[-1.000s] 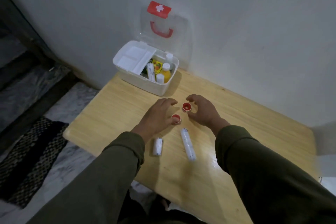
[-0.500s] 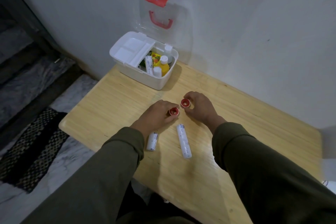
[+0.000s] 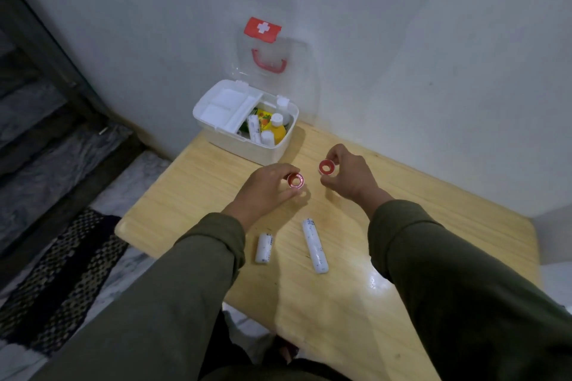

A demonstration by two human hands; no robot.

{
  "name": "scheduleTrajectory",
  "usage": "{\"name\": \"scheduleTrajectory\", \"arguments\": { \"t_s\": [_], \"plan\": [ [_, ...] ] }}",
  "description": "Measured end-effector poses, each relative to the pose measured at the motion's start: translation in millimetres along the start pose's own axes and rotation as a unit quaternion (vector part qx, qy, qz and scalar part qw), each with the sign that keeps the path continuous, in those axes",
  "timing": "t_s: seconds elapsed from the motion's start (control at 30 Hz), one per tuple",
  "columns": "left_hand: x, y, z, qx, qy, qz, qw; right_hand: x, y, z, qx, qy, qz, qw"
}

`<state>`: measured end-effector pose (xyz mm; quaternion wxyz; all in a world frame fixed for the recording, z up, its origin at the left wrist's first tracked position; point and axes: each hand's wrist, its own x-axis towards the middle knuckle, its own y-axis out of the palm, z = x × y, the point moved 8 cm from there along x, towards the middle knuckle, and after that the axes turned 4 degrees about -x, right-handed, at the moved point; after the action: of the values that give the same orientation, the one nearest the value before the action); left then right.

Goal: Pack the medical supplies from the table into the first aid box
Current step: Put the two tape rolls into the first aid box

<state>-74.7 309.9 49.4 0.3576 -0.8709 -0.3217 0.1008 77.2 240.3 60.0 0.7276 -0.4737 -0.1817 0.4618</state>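
**Two tape rolls pinched, two gauze rolls left on bench**

Near: short gauze roll [image 3: 263, 248] and long gauze roll [image 3: 315, 245] lie flat on the bench [image 3: 433, 201], apart. Likely light, soft, squashy; take each around mid-body, the long one may sag.

Mid: left hand [image 3: 263, 192] grip clamped on red tape roll [image 3: 295, 180]; right hand [image 3: 349, 175] grip clamped on second red tape roll [image 3: 325, 167], both off the bench. Small stiff rings, light, rim pinch should suit.

Far: first aid box [image 3: 247, 145] open against the wall, bottles inside, tray on its left half.
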Motion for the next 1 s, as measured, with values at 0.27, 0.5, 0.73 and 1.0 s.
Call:
{"name": "scheduleTrajectory", "arguments": {
  "t_s": [0.27, 0.5, 0.73, 1.0],
  "plan": [
    [21, -79, -30, -0.029, 0.038, -0.091, 0.995, 5, -66, 60, 0.071, -0.043, -0.135, 0.987],
    [46, -148, -3, -0.057, 0.04, -0.141, 0.988, 31, -73, 128, 0.096, -0.076, -0.181, 0.976],
    [90, -193, 63, -0.028, 0.015, -0.084, 0.996, 74, -33, 180, 0.082, -0.039, -0.171, 0.981],
    [135, -204, 117, -0.035, -0.001, -0.005, 0.999, 119, 22, 200, 0.097, 0.032, -0.133, 0.986]
  ]
}}
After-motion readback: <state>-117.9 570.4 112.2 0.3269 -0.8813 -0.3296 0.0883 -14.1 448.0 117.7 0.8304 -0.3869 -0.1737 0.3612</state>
